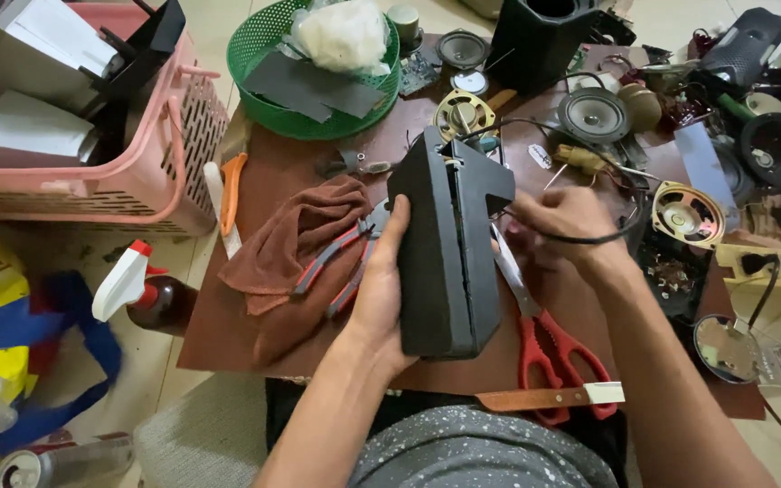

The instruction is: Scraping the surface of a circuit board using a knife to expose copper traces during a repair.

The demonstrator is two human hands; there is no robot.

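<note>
Cluttered low brown wooden work board point(255, 181) on pale tiled floor point(183, 271).
Left of the grip a pink plastic slatted basket point(174, 154); beyond, a green round mesh basket point(255, 54); daylight, even.

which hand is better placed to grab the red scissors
Right. The right hand pinches only a thin black cable just above the red scissors, while the left hand supports the black speaker box.

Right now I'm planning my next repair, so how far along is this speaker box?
Done: loose speaker drivers lie out on the table. In hand: left hand steadies the black speaker box upright; right hand pulls its black cable. Left: box remains unclosed; pliers and scissors unused.
</note>
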